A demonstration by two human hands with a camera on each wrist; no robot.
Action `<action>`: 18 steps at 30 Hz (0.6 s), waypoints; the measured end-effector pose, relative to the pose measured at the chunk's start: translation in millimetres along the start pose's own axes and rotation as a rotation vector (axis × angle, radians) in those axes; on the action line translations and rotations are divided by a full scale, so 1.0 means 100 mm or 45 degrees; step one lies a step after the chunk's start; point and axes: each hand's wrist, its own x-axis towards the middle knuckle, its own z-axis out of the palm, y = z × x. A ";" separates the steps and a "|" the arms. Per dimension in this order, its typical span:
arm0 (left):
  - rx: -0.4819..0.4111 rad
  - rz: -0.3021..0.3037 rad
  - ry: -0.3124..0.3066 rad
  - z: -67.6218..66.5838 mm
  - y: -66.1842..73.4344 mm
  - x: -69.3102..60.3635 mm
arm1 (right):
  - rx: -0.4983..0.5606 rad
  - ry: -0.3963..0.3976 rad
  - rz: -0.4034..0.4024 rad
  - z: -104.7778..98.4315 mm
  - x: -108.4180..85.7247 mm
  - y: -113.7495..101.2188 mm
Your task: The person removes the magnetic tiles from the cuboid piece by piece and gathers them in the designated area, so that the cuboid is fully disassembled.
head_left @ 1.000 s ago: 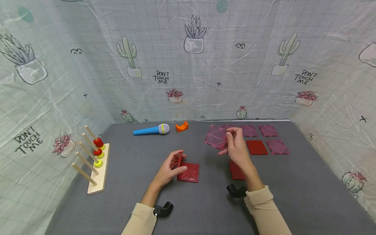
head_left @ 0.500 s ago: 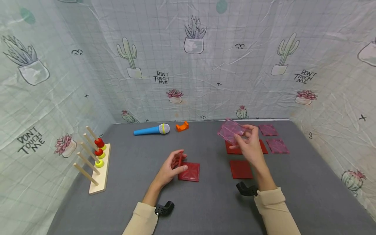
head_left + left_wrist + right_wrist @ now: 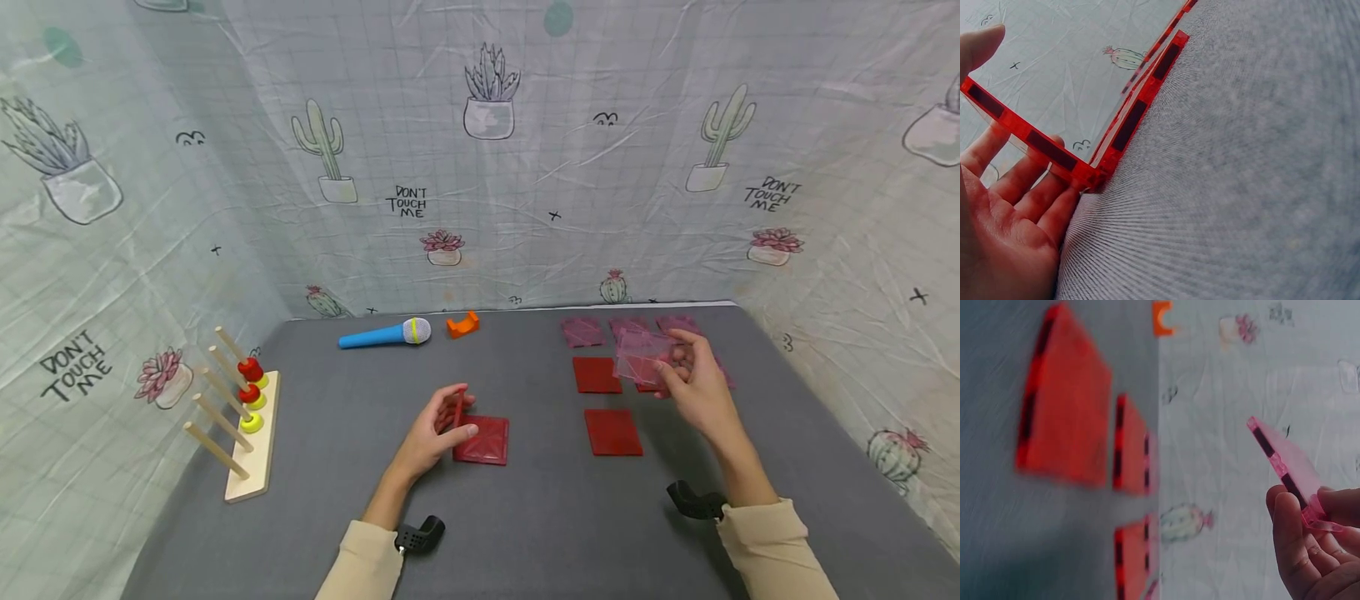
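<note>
A red magnetic tile (image 3: pixel 491 450) lies flat on the table, and a second red tile (image 3: pixel 1029 134) stands upright along its left edge. My left hand (image 3: pixel 429 435) is around the upright tile. Its fingers rest behind that tile, while the thumb stands apart from it in the left wrist view. My right hand (image 3: pixel 701 387) pinches a translucent pink magnetic tile (image 3: pixel 637 354) by one corner between thumb and fingers. That tile hangs in the air above the rows of tiles, tilted in the right wrist view and clear of the table.
Flat red tiles (image 3: pixel 597 375) and pink tiles (image 3: pixel 582 333) lie in rows at the right, some partly hidden by my right hand. A blue toy microphone (image 3: pixel 382 336) and an orange piece (image 3: pixel 463 325) lie at the back. A wooden peg board (image 3: pixel 258 458) with rings stands left.
My right hand has moved to the right with the pink tile, which has turned, uncovering the back-row pink tiles and the left red tile. The left hand stays in place at the upright red tile.
</note>
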 end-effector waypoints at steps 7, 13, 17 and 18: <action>-0.007 -0.014 0.006 0.01 0.03 -0.01 | -0.223 -0.023 0.059 -0.23 -0.14 0.19; -0.003 -0.023 0.009 0.01 0.04 -0.02 | -0.340 -0.087 0.098 -0.33 -0.26 0.32; -0.001 -0.033 0.015 0.01 0.04 -0.02 | -0.453 -0.146 0.106 -0.37 -0.31 0.38; -0.004 -0.032 0.015 0.01 0.04 -0.02 | -0.477 -0.164 0.109 -0.38 -0.32 0.39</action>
